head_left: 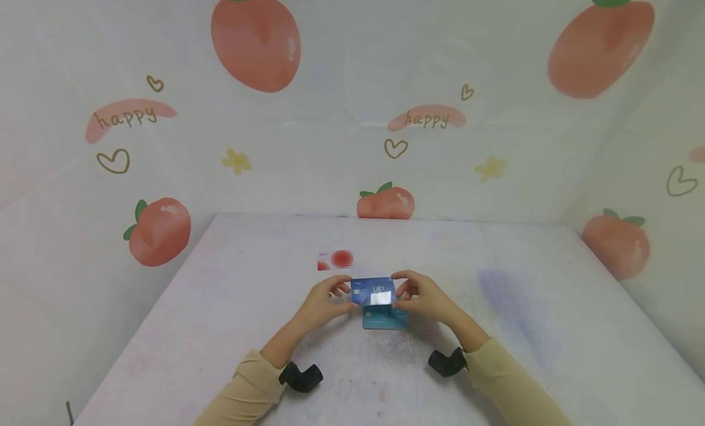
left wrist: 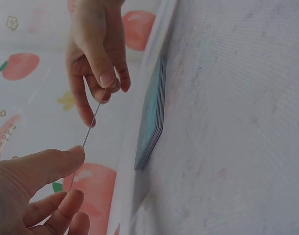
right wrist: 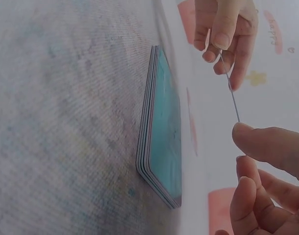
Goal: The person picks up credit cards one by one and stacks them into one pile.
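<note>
A blue card (head_left: 363, 293) marked VIP is held up in the air between both hands. My left hand (head_left: 326, 305) pinches its left edge between thumb and fingers; my right hand (head_left: 425, 297) pinches the right edge the same way. Below the held card, a neat stack of cards with a teal one (head_left: 380, 321) on top lies on the table. From the left wrist view the VIP card (left wrist: 88, 131) shows only as a thin edge. The stack (right wrist: 161, 139) stands apart from both hands in the right wrist view, several cards thick.
A single red and white card (head_left: 336, 260) lies flat on the table, beyond the left hand. The pale table (head_left: 248, 261) meets a white backdrop (head_left: 330, 138) printed with peaches at its far edge. Black wrist mounts (head_left: 302, 377) sit by both sleeves.
</note>
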Demonstrator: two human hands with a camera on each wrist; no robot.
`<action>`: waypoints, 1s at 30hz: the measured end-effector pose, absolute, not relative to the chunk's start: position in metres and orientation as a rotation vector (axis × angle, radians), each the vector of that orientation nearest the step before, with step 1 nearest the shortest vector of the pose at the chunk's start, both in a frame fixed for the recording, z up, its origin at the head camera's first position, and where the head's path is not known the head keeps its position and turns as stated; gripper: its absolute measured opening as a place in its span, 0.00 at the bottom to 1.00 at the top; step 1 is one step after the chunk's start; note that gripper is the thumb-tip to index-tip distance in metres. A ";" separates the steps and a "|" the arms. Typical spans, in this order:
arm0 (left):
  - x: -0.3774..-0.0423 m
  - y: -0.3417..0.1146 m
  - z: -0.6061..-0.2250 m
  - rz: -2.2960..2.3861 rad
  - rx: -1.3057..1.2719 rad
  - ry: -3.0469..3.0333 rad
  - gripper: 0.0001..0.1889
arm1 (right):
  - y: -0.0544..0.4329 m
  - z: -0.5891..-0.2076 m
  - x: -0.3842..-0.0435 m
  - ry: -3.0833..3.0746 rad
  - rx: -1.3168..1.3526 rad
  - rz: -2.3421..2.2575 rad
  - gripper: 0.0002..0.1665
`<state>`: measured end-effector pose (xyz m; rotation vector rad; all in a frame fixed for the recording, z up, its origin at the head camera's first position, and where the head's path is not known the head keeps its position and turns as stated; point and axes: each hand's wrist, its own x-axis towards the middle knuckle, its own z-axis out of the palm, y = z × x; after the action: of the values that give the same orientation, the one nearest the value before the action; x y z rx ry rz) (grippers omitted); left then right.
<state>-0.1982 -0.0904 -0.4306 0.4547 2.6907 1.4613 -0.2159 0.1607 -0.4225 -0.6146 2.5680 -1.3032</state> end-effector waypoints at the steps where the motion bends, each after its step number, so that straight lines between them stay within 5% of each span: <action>1: -0.198 -0.090 -0.431 1.459 0.459 2.692 0.28 | 0.161 -0.423 -0.216 2.566 -0.611 -1.306 0.31; 30: -0.190 -0.079 -0.437 1.357 0.595 2.745 0.26 | 0.176 -0.432 -0.206 2.529 -0.606 -1.329 0.32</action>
<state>-0.1899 -0.0792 -0.4370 0.5949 2.7449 1.3573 -0.2061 0.1755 -0.4318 -0.6056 2.5286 -1.3290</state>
